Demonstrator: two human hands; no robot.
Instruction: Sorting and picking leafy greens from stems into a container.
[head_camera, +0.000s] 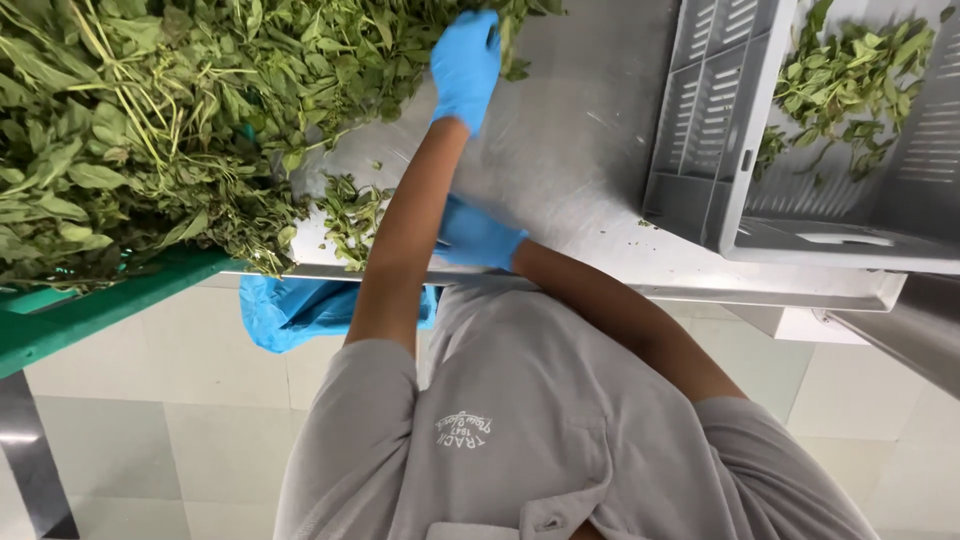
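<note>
A big heap of leafy green stems (150, 130) covers the left half of a steel table (580, 150). My left hand (465, 65), in a blue glove, reaches up to the heap's right edge, its fingers curled into the stems there. My right hand (478, 238), also blue-gloved, lies low near the table's front edge, and my left forearm partly hides it. I cannot make out whether it holds anything. A small loose sprig (352, 215) lies on the steel just left of my left forearm.
A grey slotted plastic crate (710, 130) stands at the right of the table with picked green leaves (850, 80) inside. A green frame (90, 305) runs under the heap at the left. A blue plastic bag (290, 310) hangs below the table edge, above a pale tiled floor.
</note>
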